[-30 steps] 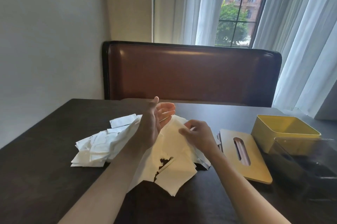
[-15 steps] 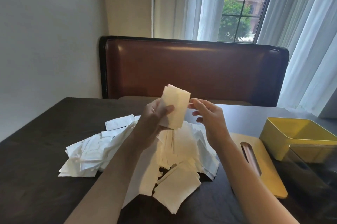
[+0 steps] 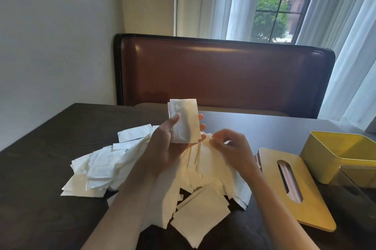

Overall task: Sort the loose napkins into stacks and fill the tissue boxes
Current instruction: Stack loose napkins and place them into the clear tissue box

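Napkins (image 3: 162, 170) lie in a loose white heap on the dark table (image 3: 40, 178). Her left hand (image 3: 168, 146) holds one folded napkin (image 3: 184, 120) upright above the heap, thumb across its front, fingertips showing past its right edge. Her right hand (image 3: 232, 148) hovers just beside it, fingers curled, pinching at the top of the pile. To the right lie a slotted yellow lid (image 3: 295, 184) and, just beyond it, an open yellow tissue box (image 3: 325, 152).

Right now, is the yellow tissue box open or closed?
Open: the yellow box has no top, and its lid lies flat beside it.
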The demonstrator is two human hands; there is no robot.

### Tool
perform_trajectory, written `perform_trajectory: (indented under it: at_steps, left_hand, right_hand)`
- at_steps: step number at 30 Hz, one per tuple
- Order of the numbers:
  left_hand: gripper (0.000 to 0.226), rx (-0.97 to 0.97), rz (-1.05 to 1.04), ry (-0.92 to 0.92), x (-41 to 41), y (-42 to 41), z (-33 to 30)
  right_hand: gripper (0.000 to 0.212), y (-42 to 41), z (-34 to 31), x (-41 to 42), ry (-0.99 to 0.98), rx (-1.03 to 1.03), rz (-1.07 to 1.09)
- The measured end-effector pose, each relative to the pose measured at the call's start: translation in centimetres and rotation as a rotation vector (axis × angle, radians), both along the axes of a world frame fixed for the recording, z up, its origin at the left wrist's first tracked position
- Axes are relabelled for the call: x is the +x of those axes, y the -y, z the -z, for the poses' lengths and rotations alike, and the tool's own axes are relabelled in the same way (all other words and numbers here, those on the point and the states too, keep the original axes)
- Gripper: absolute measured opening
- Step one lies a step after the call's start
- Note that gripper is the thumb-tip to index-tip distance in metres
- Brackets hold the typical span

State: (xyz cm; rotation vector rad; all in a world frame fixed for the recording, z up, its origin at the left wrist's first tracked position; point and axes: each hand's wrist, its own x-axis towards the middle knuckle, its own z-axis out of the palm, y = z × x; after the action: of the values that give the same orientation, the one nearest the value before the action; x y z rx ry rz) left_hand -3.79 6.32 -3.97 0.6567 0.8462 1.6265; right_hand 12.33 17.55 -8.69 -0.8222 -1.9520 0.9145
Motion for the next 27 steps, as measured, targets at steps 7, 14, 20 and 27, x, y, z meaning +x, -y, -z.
perform_trajectory:
  at_steps: [7,14,20,27]
  left_hand:
    - [0.034,-0.003,-0.049,-0.079,2.0,-0.4,0.3]
    - [0.028,0.021,-0.06,-0.068,2.6,1.0,2.2]
    - [0.02,0.029,-0.094,0.007,3.1,1.6,2.1]
    - [0.061,0.063,0.206,-0.194,4.5,1.7,2.1]
  right_hand:
    - [0.027,0.6,-0.2,1.1,-0.322,0.093,0.061]
    - [0.01,1.9,-0.7,1.7,-0.43,0.083,0.163]
    - [0.013,2.7,-2.1,3.6,-0.73,-0.254,-0.115]
    - [0.013,3.9,-2.7,2.6,-0.487,0.001,-0.028]
